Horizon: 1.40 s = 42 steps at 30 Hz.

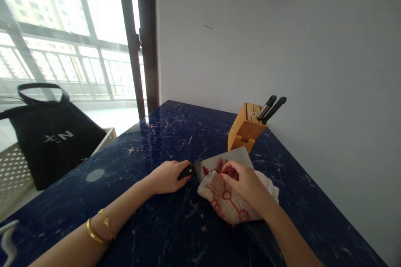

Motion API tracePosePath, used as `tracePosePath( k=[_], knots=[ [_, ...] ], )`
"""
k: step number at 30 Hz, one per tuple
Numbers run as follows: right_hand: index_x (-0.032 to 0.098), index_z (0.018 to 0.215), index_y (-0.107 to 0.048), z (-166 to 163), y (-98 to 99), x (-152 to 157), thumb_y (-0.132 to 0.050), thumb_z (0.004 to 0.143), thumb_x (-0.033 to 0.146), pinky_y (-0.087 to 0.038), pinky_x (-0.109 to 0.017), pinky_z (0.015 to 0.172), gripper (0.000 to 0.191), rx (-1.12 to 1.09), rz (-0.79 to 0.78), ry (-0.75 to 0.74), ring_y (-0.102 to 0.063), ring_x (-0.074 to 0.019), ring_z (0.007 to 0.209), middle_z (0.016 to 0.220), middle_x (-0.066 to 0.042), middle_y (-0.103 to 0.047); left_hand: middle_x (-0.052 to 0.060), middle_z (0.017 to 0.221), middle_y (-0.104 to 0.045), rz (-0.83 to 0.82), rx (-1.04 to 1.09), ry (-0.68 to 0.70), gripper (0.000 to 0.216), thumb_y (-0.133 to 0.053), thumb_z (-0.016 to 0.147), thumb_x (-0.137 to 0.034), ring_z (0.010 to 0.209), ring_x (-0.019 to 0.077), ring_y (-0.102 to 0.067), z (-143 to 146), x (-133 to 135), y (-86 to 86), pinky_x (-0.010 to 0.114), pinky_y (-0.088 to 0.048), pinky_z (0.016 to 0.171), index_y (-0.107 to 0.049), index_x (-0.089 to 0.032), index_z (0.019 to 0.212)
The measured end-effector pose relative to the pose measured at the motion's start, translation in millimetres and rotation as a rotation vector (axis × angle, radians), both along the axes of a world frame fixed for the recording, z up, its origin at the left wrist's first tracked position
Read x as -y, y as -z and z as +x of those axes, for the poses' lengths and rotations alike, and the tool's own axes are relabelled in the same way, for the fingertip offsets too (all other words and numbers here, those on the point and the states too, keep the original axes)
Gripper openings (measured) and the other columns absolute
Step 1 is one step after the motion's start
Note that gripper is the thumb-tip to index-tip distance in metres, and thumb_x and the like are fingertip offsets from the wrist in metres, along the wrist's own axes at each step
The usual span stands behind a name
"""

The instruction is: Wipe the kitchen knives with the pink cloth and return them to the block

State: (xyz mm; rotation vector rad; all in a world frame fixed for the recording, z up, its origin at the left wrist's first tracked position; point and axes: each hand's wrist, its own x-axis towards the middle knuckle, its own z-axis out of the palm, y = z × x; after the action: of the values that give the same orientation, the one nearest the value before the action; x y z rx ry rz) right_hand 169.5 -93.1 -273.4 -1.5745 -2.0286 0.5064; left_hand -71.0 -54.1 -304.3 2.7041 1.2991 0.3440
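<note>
My left hand [169, 176] is closed round the black handle of a cleaver [239, 157], whose broad shiny blade points to the right. Against the lower part of the blade lies a white towel [232, 200] with a red pattern, bunched up. My right hand [242, 179] grips the towel's upper part between thumb and fingers, close to the blade face. The cloth hides the blade's lower edge. Red from the towel and my fingers is mirrored in the metal.
Just behind the blade, a wooden knife block [239, 127] holds two black-handled tools [272, 110]. The blue marbled table [175, 133] meets a grey wall at the right. A black bag [59, 137] rests on a perforated basket [15, 171] at the left, near the window.
</note>
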Motion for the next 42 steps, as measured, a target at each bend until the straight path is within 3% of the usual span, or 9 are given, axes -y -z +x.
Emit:
tracePosePath(
  k=[4,6,9,13,18,30,36,39,42],
  knots=[
    [0.02,0.084,-0.054,-2.6,12.5,-0.6,-0.06,0.069,0.024,-0.035,-0.024,0.059,0.016,0.068,-0.032,0.006,-0.052,-0.0133,0.067,0.078,0.0,-0.059,0.002,0.078,-0.066,-0.001,-0.011,-0.005,0.026,-0.04,0.084,-0.038,0.069,0.0201,-0.063,-0.4,0.7,-0.6,0.026,-0.039,0.056,-0.051,-0.023,0.101],
    [0.02,0.078,-0.054,-1.9,15.1,-0.7,-0.062,0.066,0.022,-0.035,-0.025,0.061,0.014,0.114,-0.043,-0.012,-0.051,-0.0145,0.071,0.075,0.0,-0.058,0.002,0.077,-0.065,-0.006,-0.01,-0.009,0.026,-0.04,0.084,-0.038,0.068,0.0199,-0.063,-0.9,1.3,-1.0,0.025,-0.039,0.056,-0.051,-0.023,0.101],
    [0.019,0.068,-0.053,-0.3,13.9,-0.8,-0.063,0.064,0.021,-0.034,-0.025,0.064,0.012,0.154,-0.023,-0.049,-0.05,-0.0159,0.076,0.074,0.0,-0.057,0.003,0.078,-0.066,-0.009,-0.003,-0.011,0.027,-0.04,0.083,-0.038,0.069,0.02,-0.063,-1.8,1.6,-1.0,0.025,-0.039,0.056,-0.052,-0.023,0.101],
    [0.019,0.077,-0.055,-3.1,11.3,0.2,-0.065,0.063,0.022,-0.035,-0.025,0.064,0.017,0.126,-0.053,-0.039,-0.05,-0.0157,0.075,0.077,-0.001,-0.057,0.002,0.077,-0.066,0.0,-0.001,-0.006,0.026,-0.04,0.083,-0.038,0.068,0.0199,-0.063,-2.4,1.3,0.3,0.025,-0.039,0.056,-0.052,-0.023,0.1],
    [0.018,0.067,-0.054,-8.3,5.9,2.9,-0.058,0.07,0.021,-0.036,-0.025,0.067,0.006,0.049,-0.045,-0.052,-0.052,-0.0152,0.076,0.075,-0.001,-0.057,0.002,0.076,-0.066,0.013,-0.002,-0.001,0.025,-0.041,0.083,-0.038,0.066,0.0202,-0.063,-3.3,0.0,2.6,0.026,-0.039,0.054,-0.051,-0.023,0.1],
    [0.019,0.076,-0.065,-29.5,1.6,26.6,-0.058,0.072,0.029,-0.037,-0.019,0.058,0.012,-0.101,-0.406,-0.357,-0.057,-0.0127,0.068,0.074,0.001,-0.064,0.003,0.076,-0.066,0.027,-0.002,0.001,0.022,-0.042,0.082,-0.035,0.067,0.0219,-0.064,-3.2,-0.2,2.7,0.027,-0.04,0.054,-0.051,-0.023,0.097],
    [0.017,0.078,-0.064,-28.1,-11.0,31.7,-0.063,0.069,0.033,-0.036,-0.015,0.047,0.018,-0.22,-0.649,-0.379,-0.05,-0.0074,0.053,0.062,0.003,-0.057,0.003,0.077,-0.066,0.013,0.003,-0.006,0.023,-0.043,0.081,-0.035,0.068,0.022,-0.064,-4.0,-0.9,4.0,0.027,-0.042,0.056,-0.051,-0.023,0.098],
    [0.016,0.08,-0.063,-25.6,-8.7,28.3,-0.058,0.073,0.038,-0.032,-0.015,0.04,0.023,-0.203,-0.667,-0.339,-0.046,-0.0061,0.045,0.057,0.004,-0.054,0.004,0.078,-0.066,0.019,0.002,-0.008,0.024,-0.042,0.081,-0.036,0.07,0.023,-0.065,-3.6,-1.5,3.7,0.028,-0.042,0.056,-0.051,-0.023,0.099],
    [0.015,0.078,-0.061,-24.2,0.2,21.9,-0.054,0.076,0.042,-0.032,-0.016,0.039,0.027,-0.16,-0.588,-0.312,-0.047,-0.0069,0.044,0.057,0.003,-0.052,0.004,0.078,-0.066,0.015,-0.008,-0.011,0.024,-0.042,0.081,-0.036,0.07,0.0232,-0.065,-2.9,-0.9,2.5,0.028,-0.042,0.056,-0.051,-0.023,0.1]
  ],
)
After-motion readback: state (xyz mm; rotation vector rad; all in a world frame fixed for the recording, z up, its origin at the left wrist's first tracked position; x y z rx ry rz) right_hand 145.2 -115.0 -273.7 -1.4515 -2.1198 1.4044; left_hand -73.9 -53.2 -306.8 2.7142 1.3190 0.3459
